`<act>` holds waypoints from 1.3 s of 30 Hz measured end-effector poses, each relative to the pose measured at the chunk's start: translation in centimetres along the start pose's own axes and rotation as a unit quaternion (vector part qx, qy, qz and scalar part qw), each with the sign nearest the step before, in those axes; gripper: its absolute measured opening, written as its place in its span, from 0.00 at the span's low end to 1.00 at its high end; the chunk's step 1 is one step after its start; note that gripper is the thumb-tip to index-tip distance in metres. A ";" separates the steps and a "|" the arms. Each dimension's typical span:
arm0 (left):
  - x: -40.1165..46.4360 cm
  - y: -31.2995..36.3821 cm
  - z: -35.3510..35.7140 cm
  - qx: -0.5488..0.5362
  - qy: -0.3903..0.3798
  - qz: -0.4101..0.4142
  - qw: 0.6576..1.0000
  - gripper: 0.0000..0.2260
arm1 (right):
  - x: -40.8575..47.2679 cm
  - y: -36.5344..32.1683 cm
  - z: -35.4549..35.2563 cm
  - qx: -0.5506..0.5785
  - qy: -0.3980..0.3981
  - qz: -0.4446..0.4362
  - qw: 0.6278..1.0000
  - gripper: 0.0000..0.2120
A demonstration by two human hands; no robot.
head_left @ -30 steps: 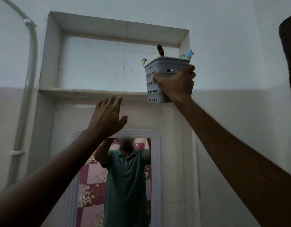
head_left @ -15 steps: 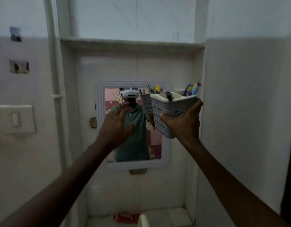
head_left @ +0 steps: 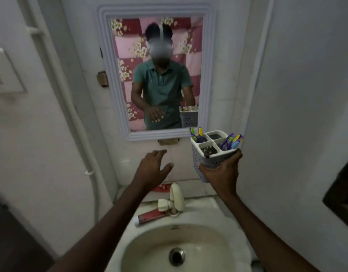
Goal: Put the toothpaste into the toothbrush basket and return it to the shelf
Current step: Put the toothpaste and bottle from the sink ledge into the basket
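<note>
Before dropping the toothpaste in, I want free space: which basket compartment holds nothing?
The back-right compartment of the basket looks empty; the other three hold toothbrushes or a small item.

Open air between the left hand (head_left: 152, 169) and the toothpaste (head_left: 150, 216) lying on the sink (head_left: 224, 218) rim below it; nothing crosses that drop. The tap (head_left: 174, 199) stands just right of the tube, its base close to the tube's inner end, crowding any approach from that side. Left of the tube the rim is narrow, then a wall and a pipe (head_left: 90, 173). The right hand (head_left: 220, 173) holds the basket (head_left: 212, 154) close to the right wall, little room beyond it. Toothbrushes (head_left: 231, 142) fill two basket compartments; the far one looks clear and the near one holds something small.
</note>
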State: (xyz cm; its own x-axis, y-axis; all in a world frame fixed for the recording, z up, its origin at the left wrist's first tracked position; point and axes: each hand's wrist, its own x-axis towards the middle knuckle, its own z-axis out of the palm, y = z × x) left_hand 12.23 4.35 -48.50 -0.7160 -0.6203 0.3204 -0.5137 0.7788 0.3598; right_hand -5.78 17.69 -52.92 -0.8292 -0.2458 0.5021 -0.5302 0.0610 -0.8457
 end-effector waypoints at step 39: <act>-7.3 -14.6 19.2 0.086 -0.146 -0.196 0.966 0.14 | -14.6 18.7 5.8 -0.067 -0.081 0.130 0.986 0.60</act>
State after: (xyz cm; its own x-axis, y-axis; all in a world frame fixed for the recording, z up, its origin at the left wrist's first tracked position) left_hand 15.94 -0.73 -72.92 -0.5408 -0.8373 -0.0807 -0.8252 0.5095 0.2437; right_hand -2.61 16.81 -77.13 -0.9069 -0.3550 0.2271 -0.3309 0.2662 -0.9053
